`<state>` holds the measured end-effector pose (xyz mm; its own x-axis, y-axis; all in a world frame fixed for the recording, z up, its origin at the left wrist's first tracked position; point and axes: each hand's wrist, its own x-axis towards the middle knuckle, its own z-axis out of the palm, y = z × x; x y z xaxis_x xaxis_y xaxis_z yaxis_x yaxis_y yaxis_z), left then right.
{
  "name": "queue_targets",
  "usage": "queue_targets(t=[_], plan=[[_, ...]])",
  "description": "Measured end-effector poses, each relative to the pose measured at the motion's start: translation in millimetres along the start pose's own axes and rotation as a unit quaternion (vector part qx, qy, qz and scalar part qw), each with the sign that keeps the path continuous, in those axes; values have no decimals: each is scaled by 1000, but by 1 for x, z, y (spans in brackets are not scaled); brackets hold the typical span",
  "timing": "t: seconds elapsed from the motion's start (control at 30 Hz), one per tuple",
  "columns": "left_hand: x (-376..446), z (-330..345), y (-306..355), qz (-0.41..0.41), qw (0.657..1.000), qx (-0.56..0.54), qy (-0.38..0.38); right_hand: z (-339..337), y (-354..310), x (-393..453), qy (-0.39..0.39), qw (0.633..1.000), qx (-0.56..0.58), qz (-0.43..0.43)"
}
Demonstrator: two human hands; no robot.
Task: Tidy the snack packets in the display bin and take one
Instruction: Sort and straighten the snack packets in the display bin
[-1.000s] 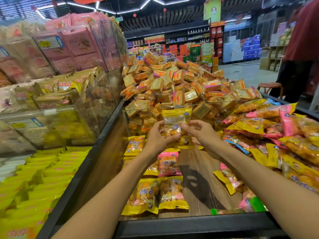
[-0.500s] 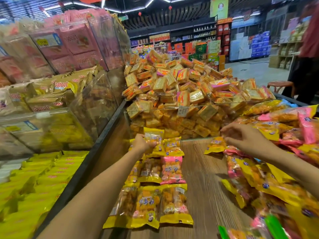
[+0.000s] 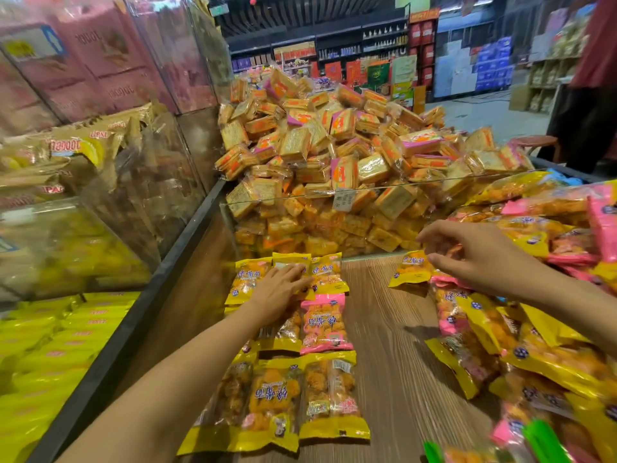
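Note:
The display bin has a wood-grain floor [image 3: 394, 345]. Yellow and pink snack packets lie in neat rows along its left side, among them a pink packet [image 3: 325, 324] and a yellow packet [image 3: 329, 274] in the back row. My left hand [image 3: 282, 290] lies flat with straight fingers on the yellow packet [image 3: 290, 260] in the middle of that back row. My right hand [image 3: 474, 259] hovers with loosely spread fingers above a lone yellow packet [image 3: 412, 269] at the edge of the loose heap [image 3: 534, 335] on the right. It holds nothing.
A clear divider [image 3: 367, 192] closes the bin's back; behind it rises a mound of orange cracker packs [image 3: 334, 145]. A dark rail [image 3: 140, 315] borders the left, with acrylic bins of boxed snacks [image 3: 83, 152] beyond. A person in red [image 3: 594, 78] stands far right beside a stool [image 3: 534, 142].
My left hand has laid its yellow packet down in the back row and now presses on it. My right hand has moved left over the lone yellow packet.

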<state>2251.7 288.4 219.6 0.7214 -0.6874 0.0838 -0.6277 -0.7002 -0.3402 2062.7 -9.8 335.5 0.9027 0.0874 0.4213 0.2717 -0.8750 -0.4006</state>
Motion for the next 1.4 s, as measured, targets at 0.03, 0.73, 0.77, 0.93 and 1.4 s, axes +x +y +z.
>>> queue_targets(t=[0.03, 0.73, 0.77, 0.93, 1.4], plan=[[1, 4, 0, 10, 1000, 22, -10, 2, 3, 0, -11, 1000, -1, 1], [74, -160, 77, -51, 962, -241, 118, -21, 23, -17, -121, 978, -161, 49], [84, -179, 92, -41, 954, -265, 134, -28, 23, -23, -121, 975, -180, 49], [136, -238, 177, -30, 911, -392, 121, -71, 44, -74, -70, 969, -234, 23], [199, -223, 276, -99, 865, -490, -47, -95, 87, -122, 31, 979, -196, 36]])
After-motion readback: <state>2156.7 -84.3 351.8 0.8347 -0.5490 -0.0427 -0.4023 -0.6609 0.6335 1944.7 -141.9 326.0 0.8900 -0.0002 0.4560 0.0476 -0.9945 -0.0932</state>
